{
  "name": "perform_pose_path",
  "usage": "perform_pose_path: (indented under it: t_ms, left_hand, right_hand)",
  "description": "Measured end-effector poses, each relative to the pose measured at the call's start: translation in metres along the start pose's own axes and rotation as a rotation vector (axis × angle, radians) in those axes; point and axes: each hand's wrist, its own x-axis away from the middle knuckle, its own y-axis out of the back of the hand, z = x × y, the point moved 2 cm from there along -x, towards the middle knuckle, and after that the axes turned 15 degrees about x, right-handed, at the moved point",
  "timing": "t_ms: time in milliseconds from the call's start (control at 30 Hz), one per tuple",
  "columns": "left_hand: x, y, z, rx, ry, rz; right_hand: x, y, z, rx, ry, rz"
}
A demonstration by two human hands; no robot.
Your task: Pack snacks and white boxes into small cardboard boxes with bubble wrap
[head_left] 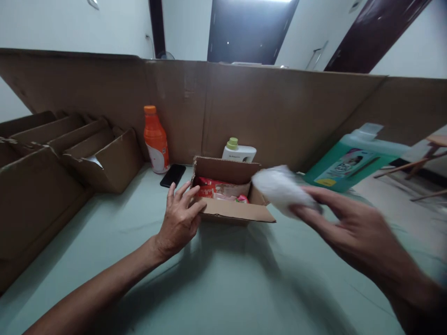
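A small open cardboard box [237, 214] stands on the table with its flaps up. Inside lie a red packet [209, 187] and a pink-and-white packet [225, 197], partly hidden by the front flap. My left hand [181, 214] touches the box's left front corner, its fingers spread along the edge. To the right of the box, my right hand [349, 232] pinches a soft white bundle [279, 186] between thumb and fingers. That bundle is blurred, so I cannot tell its exact kind; its left end is beside the box's right side.
Behind the box stands a white bottle with a green cap [239, 151]. An orange bottle [155, 139] and a black phone [173, 175] are left of it. A large green-liquid jug [352, 160] leans at right. Divided cardboard boxes [115, 163] fill the left; a cardboard wall [265, 111] runs behind.
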Motion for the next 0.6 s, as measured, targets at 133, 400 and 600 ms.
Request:
perform_pose_path:
  t_ms: [133, 400, 600]
  left_hand:
    - [-0.003, 0.0, 0.003, 0.048, 0.003, -0.003]
    - [-0.024, 0.006, 0.004, 0.17, 0.048, 0.041]
    - [-0.028, 0.009, 0.01, 0.155, 0.008, -0.135]
  right_hand:
    - [-0.071, -0.039, 0.04, 0.106, 0.303, 0.359]
    - [-0.107, -0.126, 0.056, 0.317, 0.431, 0.941]
    - [-0.094, -0.07, 0.033, 0.272, 0.265, 0.458]
